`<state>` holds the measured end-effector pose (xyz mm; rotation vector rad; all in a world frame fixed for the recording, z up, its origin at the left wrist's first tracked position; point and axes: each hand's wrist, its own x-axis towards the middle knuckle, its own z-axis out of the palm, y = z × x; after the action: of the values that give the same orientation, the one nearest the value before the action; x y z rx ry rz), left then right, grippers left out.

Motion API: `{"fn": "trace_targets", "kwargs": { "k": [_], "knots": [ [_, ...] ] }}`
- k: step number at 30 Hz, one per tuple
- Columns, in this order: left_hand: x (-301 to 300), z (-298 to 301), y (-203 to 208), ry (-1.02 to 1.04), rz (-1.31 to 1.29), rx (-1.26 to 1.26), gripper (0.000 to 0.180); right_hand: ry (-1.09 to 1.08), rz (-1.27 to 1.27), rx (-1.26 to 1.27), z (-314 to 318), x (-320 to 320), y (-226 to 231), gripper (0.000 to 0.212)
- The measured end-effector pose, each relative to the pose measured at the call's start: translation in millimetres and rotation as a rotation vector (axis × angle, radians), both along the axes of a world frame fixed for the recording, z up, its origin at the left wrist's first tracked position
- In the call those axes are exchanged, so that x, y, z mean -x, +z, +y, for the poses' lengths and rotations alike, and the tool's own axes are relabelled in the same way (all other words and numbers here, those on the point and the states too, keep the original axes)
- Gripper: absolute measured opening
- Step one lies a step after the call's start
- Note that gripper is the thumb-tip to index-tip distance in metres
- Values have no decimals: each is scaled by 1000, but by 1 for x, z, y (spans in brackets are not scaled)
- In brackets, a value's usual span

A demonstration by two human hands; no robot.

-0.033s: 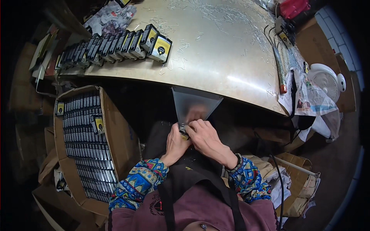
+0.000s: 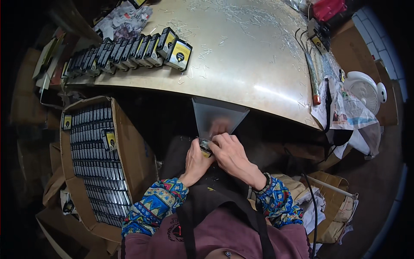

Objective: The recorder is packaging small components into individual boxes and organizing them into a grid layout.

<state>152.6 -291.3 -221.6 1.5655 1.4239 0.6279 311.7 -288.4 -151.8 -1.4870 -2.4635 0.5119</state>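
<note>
Below the table's front edge, my left hand (image 2: 197, 159) is wrapped round a small black-and-yellow box (image 2: 206, 152). Its upper end faces away from me, and thin shiny wire pieces seem to show there. My right hand (image 2: 231, 154) is closed, with bent fingertips against the box's upper right side; what they pinch, if anything, is hidden. Just beyond both hands, a grey metal chute (image 2: 207, 113) slopes down from the table edge and mirrors my fingers. Its narrow lower end comes down right at the box.
Loose wire pieces (image 2: 250, 19) lie scattered over the metal table (image 2: 241, 64). A row of similar boxes (image 2: 129, 51) stands at its left. Beside my left arm, a carton (image 2: 125, 159) holds many packed boxes. At right are a screwdriver-like tool (image 2: 316, 93), newspaper (image 2: 353, 108) and a white fan (image 2: 364, 88).
My right hand has shifted slightly up and to the right, so more of the small box's upper end shows. My left hand stays almost in place.
</note>
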Motion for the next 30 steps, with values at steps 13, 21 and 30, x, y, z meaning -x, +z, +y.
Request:
{"fn": "trace_targets", "kwargs": {
  "k": [13,21,30],
  "knots": [
    [57,-2,4,-154,-10,-237,89,-63,580,115,9,0,30,31],
    [33,36,42,-36,-199,-393,97,-326,577,86,24,-11,42,30],
    [10,51,69,-26,-323,-465,102,-182,532,-6,43,-1,60,30]
  ]
}}
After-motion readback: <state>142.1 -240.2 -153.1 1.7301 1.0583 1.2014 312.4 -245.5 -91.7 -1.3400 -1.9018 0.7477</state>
